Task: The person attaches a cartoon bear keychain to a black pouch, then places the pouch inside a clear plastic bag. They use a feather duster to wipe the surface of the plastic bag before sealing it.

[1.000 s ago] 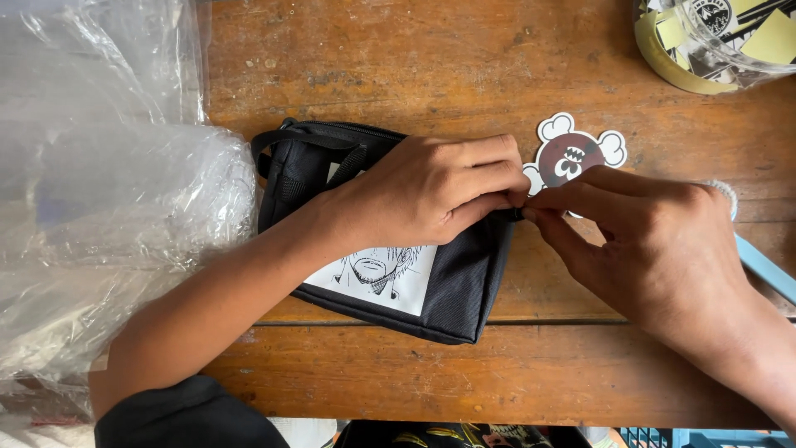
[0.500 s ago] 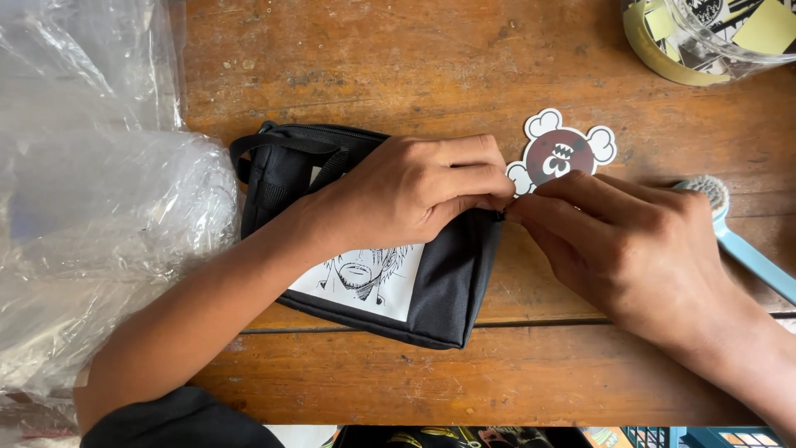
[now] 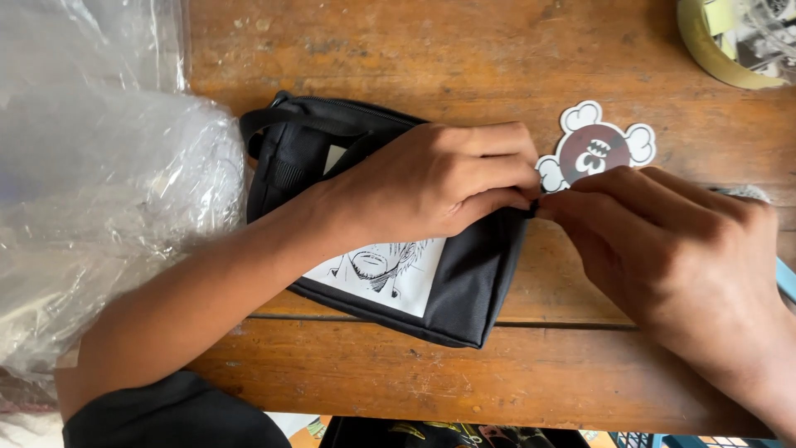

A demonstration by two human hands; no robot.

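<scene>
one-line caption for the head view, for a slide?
Left hand presses a black pouch on a wooden table; right hand pinches its edge beside a round sticker.
</scene>
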